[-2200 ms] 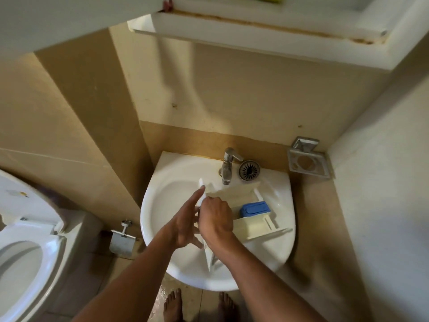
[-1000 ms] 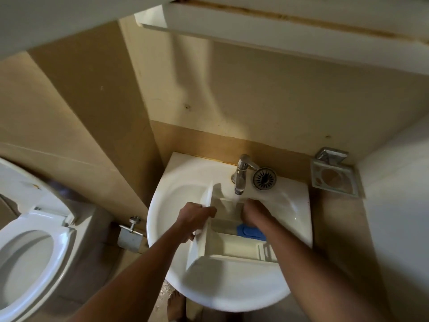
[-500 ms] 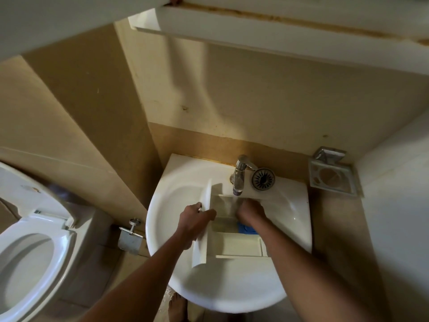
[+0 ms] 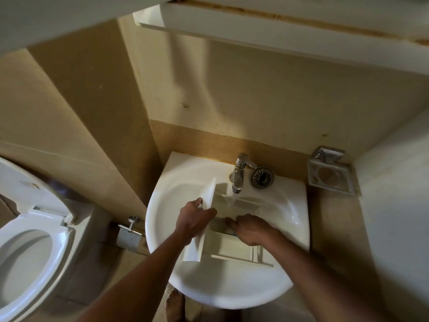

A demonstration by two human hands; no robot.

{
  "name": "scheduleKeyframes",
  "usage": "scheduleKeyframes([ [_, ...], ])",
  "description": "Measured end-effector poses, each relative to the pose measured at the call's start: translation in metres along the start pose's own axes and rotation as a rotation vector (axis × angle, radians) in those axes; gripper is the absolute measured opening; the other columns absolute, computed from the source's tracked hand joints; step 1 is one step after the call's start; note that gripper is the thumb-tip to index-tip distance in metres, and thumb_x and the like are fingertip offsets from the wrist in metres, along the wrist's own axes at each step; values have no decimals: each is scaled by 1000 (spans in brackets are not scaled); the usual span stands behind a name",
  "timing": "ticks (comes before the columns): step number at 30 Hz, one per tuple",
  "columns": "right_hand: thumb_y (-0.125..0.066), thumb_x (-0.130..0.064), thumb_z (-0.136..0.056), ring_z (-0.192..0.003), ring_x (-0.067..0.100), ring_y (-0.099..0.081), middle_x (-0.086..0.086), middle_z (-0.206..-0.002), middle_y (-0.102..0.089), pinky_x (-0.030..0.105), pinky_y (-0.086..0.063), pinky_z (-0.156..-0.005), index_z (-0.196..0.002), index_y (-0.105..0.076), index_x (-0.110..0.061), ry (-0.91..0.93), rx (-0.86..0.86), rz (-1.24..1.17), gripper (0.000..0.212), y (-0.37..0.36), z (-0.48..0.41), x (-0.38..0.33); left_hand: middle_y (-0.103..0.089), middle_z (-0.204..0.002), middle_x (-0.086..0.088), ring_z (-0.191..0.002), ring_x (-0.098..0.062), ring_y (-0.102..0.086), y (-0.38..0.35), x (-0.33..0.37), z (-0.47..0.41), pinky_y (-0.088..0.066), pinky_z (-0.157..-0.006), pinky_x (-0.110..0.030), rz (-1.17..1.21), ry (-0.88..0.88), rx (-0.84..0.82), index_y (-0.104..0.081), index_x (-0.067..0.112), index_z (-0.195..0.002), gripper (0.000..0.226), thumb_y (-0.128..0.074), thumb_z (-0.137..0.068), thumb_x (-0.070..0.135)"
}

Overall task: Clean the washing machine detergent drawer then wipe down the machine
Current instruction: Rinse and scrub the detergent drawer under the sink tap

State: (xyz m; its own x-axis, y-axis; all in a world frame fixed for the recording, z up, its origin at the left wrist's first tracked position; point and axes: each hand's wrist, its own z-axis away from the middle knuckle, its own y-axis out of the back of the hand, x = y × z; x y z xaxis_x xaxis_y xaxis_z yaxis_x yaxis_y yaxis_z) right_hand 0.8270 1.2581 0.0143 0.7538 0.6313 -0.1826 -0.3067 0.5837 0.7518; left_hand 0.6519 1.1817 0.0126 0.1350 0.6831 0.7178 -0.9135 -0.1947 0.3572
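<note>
The white detergent drawer [image 4: 234,251] lies in the white sink [image 4: 294,205], its front panel to the left. Water runs from the chrome tap [image 4: 239,175] into the drawer's far end. My left hand [image 4: 193,220] grips the drawer's front panel. My right hand [image 4: 251,227] rests palm down inside the middle of the drawer, fingers pointing left. It covers the blue insert [image 4: 234,233], of which only a sliver shows. What the right hand's fingers press on is hidden.
A round drain strainer [image 4: 262,177] sits on the sink ledge beside the tap. An empty soap holder [image 4: 330,176] hangs on the wall at right. A toilet [image 4: 30,240] with its lid up stands left. A toilet-paper holder [image 4: 128,235] is under the sink's left side. My bare foot [image 4: 175,306] shows below.
My right hand has slid from the drawer's far end, under the tap, toward me onto the blue insert. My left hand keeps its grip on the front panel. Water keeps running.
</note>
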Motion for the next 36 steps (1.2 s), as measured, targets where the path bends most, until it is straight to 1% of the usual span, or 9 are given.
scheduleKeyframes([
  [5,-45,-51,-97,-122,31,-55,7,-138,-56,41,-46,-96,-137,-51,-24,-181,150,-538,49,-4,-4,-19,-67,-114,-13,-96,-32,-67,12,9,7,-56,-70,-43,9,5,-1,-64,15,-119,54,-72,-71,39],
  [9,-63,-32,-79,-89,23,-63,9,-104,-68,37,-53,-81,-93,-66,-14,-443,264,-1195,23,13,-28,-19,-62,-125,-11,-104,-34,-65,16,11,6,-53,-64,-36,39,83,-36,-46,12,-149,81,-75,-77,34],
  [12,-56,-18,-88,-99,30,-66,11,-107,-69,32,-51,-77,-101,-66,-8,-467,319,-754,19,17,-47,-36,-68,-115,-14,-99,-35,-69,16,15,12,-64,-71,-51,96,97,-89,-56,15,-141,93,-73,-53,41],
  [15,-57,-12,-91,-111,33,-64,17,-118,-67,35,-51,-86,-116,-65,-4,-239,311,-382,27,14,-55,-51,-69,-113,-15,-97,-36,-70,13,6,6,-61,-70,-56,104,85,-126,-58,17,-139,101,-68,-44,47],
  [20,-51,-21,-98,-110,17,-64,1,-121,-70,34,-50,-96,-119,-71,-21,135,140,-510,29,8,-30,-11,-70,-104,-11,-91,-31,-68,22,0,6,-63,-65,-42,174,96,-73,-62,20,-136,94,-71,-46,43],
  [24,-65,-31,-89,-93,19,-64,4,-101,-72,34,-50,-82,-98,-73,-14,-47,44,-434,21,15,-27,26,-69,-119,-20,-86,-27,-66,15,-1,10,-49,-54,-25,190,48,-37,-58,19,-141,96,-70,-50,45],
  [28,-62,-17,-80,-84,21,-60,8,-85,-66,37,-52,-82,-93,-68,-7,-133,74,-1451,18,16,-37,10,-69,-120,-22,-88,-36,-67,8,-4,6,-48,-61,-29,129,5,-14,-60,11,-134,93,-69,-52,53],
  [30,-54,-7,-92,-78,24,-64,14,-80,-68,32,-57,-77,-93,-67,2,-210,132,-1996,16,16,-43,-5,-69,-121,-22,-98,-42,-68,9,-5,5,-53,-70,-37,116,3,26,-60,10,-134,93,-68,-53,54],
  [36,-40,-7,-101,-67,23,-63,14,-67,-66,31,-61,-59,-85,-60,0,-177,45,-2592,26,6,-47,-12,-59,-140,-10,-105,-25,-62,6,-4,8,-51,-86,-35,48,-13,106,-42,15,-154,85,-75,-80,41],
])
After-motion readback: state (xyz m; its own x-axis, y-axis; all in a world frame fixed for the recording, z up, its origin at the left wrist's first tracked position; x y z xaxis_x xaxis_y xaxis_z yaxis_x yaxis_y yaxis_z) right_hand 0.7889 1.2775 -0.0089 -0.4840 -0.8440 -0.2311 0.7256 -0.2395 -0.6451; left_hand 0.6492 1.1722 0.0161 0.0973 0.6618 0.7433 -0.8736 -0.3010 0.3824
